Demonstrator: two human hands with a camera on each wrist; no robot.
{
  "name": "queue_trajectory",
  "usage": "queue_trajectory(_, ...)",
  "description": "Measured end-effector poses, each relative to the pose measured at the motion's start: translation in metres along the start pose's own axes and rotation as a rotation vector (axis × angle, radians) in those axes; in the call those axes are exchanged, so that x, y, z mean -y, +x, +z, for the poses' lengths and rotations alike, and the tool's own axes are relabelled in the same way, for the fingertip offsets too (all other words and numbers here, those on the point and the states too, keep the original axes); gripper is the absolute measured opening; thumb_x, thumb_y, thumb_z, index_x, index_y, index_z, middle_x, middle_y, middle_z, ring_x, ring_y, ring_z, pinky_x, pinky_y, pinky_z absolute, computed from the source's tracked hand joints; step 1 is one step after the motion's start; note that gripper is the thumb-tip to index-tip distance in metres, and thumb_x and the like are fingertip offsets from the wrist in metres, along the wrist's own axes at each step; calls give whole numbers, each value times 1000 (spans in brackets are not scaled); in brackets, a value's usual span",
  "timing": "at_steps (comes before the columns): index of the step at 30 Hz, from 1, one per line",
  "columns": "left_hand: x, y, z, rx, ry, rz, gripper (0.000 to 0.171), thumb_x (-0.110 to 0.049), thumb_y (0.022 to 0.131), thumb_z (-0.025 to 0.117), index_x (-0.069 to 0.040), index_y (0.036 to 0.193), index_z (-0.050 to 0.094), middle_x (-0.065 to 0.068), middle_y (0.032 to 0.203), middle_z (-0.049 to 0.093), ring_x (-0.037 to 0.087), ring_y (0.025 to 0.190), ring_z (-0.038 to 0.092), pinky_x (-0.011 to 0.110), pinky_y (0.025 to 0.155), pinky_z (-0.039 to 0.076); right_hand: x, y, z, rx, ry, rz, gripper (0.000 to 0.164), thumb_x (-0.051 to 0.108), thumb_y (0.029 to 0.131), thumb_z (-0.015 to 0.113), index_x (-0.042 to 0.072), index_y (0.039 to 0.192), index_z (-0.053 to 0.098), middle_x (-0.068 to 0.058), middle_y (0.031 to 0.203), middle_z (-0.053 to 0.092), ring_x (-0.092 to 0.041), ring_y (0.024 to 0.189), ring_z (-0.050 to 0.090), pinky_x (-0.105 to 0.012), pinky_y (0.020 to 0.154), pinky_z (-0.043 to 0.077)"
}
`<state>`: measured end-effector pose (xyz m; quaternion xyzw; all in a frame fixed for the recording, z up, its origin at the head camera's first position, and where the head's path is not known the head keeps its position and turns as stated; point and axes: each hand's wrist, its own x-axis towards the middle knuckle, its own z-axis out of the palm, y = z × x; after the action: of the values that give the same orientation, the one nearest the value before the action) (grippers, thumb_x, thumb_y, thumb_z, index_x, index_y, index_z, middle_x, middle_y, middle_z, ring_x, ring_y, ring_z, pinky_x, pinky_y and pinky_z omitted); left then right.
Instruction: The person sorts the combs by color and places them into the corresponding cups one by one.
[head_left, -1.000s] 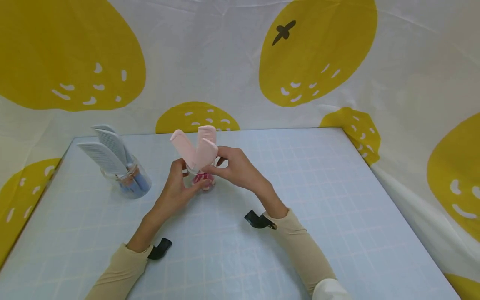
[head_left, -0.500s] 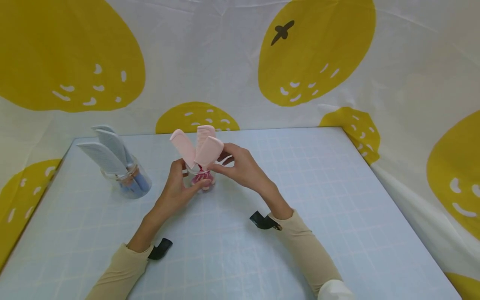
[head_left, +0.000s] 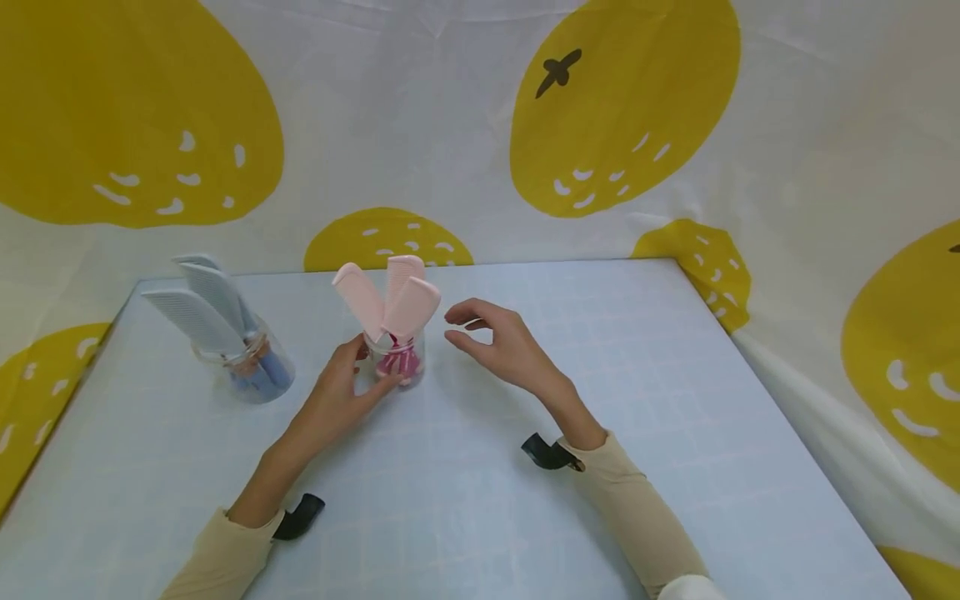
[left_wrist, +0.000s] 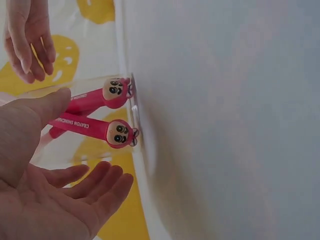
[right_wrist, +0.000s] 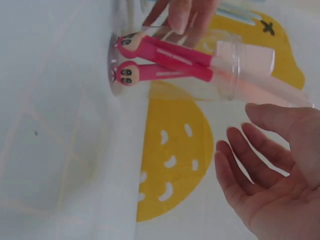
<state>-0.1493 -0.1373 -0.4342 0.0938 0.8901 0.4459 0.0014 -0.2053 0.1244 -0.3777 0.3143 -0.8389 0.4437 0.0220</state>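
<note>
A clear glass jar stands upright on the table, holding several pink combs teeth-end up. Their dark pink handles, tipped with small cartoon heads, show through the glass in both wrist views. The left hand holds the jar from its left side, thumb in front and fingers behind, partly hidden. Just right of the jar, the right hand is in the air with fingers loosely bent and nothing in them. In the right wrist view, that hand is apart from the combs and the jar's mouth.
Left of the hands, a second glass jar with cord round its neck holds several light blue combs. A pale blue checked cloth covers the table. Behind hangs a white curtain with yellow fruit shapes.
The right hand has let go of the front pink comb and drawn back to the right. That comb leans further right than a second ago. The left hand stays at the jar.
</note>
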Motion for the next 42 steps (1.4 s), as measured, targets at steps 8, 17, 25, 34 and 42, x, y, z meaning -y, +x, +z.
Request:
queue_trajectory(8, 3, -17, -18, -19, 95, -12, 61, -21, 99, 71, 3, 148, 44, 23, 141, 51, 41, 125, 55, 60, 103, 48, -17, -14, -11, -73, -59, -62, 20, 8, 97, 72, -1, 114, 69, -11, 112, 72, -27, 108, 66, -44, 98, 54)
queue_trajectory(17, 11, -32, -36, -102, 182, 86, 12, -6, 98, 68, -2, 109, 71, 10, 105, 71, 28, 96, 66, 51, 87, 56, -36, -32, -27, -142, -204, -124, 11, 6, 95, 73, 2, 105, 69, -7, 101, 70, -22, 98, 62, -39, 90, 54)
queue_trajectory(25, 25, -45, -48, -167, 242, 155, 4, -3, 92, 73, -4, 96, 72, -2, 87, 69, 13, 78, 61, 31, 70, 55, -54, -47, -42, -172, -318, -143, 9, 3, 94, 73, 2, 101, 68, -8, 96, 68, -27, 97, 62, -42, 89, 53)
queue_trajectory(34, 39, -59, -64, -199, 292, 178, 10, 2, 89, 74, -6, 91, 70, -2, 85, 67, 9, 76, 59, 24, 65, 52, -73, -65, -65, -240, -476, -205, 13, -3, 88, 76, 1, 97, 68, -11, 92, 66, -29, 93, 61, -41, 82, 54)
queue_trajectory(42, 55, -71, -84, -190, 360, 119, 10, -3, 89, 74, -12, 90, 70, -4, 84, 69, 4, 75, 58, 24, 64, 50, -90, -83, -82, -268, -590, -224, 16, -2, 84, 81, -2, 94, 68, -14, 88, 65, -31, 87, 59, -42, 75, 55)
